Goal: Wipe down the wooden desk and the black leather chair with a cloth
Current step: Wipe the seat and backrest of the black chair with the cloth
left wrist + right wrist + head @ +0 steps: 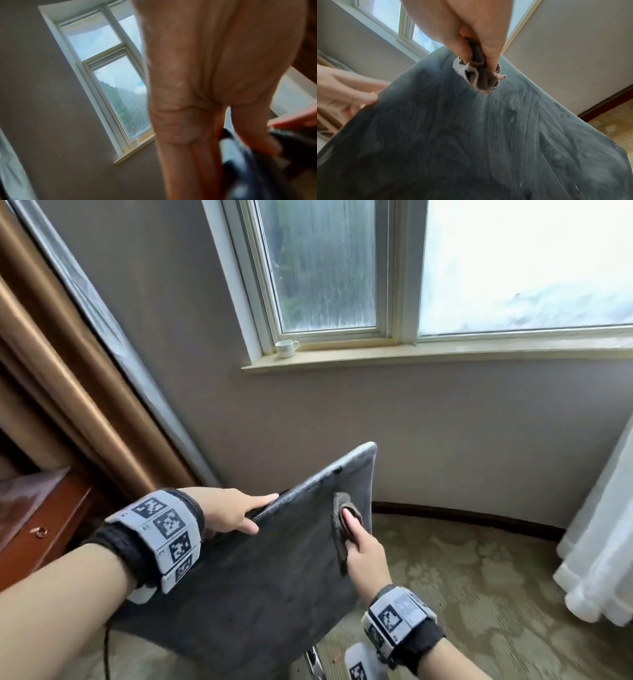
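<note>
Against the back of the black leather chair (pixel 246 573), near its upper right edge, a bunched brown cloth (pixel 342 522) is pressed by the right hand (pixel 363 546). The cloth is gripped with curled fingers and a thumb laid over it; in the right wrist view its folds (pixel 481 78) are seen squeezed between the fingertips and touching the leather. Streaky, pale smears are seen across the chair back (pixel 513 121) below and to the right of the cloth. The chair back is tilted, with its top corner toward the window.

The left edge of the chair back is held by the left hand (pixel 233 513): the fingers are laid nearly straight along the far side and the thumb is set on the near face, so the edge is clasped between them. In the left wrist view the hand (pixel 197 94) fills most of the frame, blurred, with dark leather (pixel 257 169) under the fingers.

Marker-covered bands are worn on both wrists. To the left, a corner of the wooden desk (pixel 51 529) is seen, with a small metal ring pull on its front, and brown curtains (pixel 68 392) hang behind it. Beyond the chair, a grey wall and a window (pixel 329 268) are seen, and a white cup (pixel 286 349) stands on the windowsill (pixel 411 357) at its left end. A patterned carpet (pixel 479 583) lies below, and a white sheer curtain (pixel 603 542) hangs at the right.
</note>
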Available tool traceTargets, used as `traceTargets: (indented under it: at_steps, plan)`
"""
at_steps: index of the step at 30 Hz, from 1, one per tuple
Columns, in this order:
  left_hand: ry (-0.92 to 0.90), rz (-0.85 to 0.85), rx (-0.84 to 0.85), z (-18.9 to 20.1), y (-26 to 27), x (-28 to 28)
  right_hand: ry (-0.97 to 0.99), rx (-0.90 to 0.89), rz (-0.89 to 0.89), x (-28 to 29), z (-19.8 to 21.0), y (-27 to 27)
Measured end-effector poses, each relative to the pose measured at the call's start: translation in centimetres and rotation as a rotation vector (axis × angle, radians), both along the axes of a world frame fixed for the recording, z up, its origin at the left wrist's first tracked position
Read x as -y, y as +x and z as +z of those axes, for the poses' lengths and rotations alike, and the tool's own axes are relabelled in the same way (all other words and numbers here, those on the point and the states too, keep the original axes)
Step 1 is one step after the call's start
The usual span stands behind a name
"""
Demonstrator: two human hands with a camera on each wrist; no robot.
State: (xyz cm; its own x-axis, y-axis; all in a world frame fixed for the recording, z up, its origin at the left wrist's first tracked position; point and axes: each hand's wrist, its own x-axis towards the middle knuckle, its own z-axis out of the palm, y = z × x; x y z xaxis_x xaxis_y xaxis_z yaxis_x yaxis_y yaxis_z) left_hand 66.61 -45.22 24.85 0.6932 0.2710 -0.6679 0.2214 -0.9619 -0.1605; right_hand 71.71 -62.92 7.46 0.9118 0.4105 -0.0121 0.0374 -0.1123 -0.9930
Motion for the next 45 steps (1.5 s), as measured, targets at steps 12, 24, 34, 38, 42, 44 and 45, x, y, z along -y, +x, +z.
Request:
traceTargets:
  at_steps: [12,24,34,38,42,44,45]
  plan:
    - [-0.038,0.096,0.249,-2.0,10.4,5.9,0.030,-0.076,0.199,0.8,-2.3,5.2]
    - [-0.072,-0.152,0.321,-4.1,12.0,5.9,0.015,-0.096,0.284,-3.1,-2.6,8.7]
    - [0.269,-0.305,0.612,-7.4,11.0,7.3,0.169,-0.109,0.304,-2.5,-3.7,11.5]
    - [0.134,-0.366,0.749,-9.5,11.8,6.8,0.014,-0.066,0.355,-1.8,-9.0,9.5]
    - [-0.116,-0.113,0.981,-10.9,12.8,6.8,0.394,0.229,0.298,-2.7,-6.3,10.8]
    - [-0.189,-0.026,1.103,-11.5,12.8,7.1,0.513,0.406,0.276,-3.6,-5.7,11.1]
    - [-0.199,-0.021,1.136,-11.6,12.7,7.2,0.534,0.480,0.270,-3.9,-6.5,11.1]
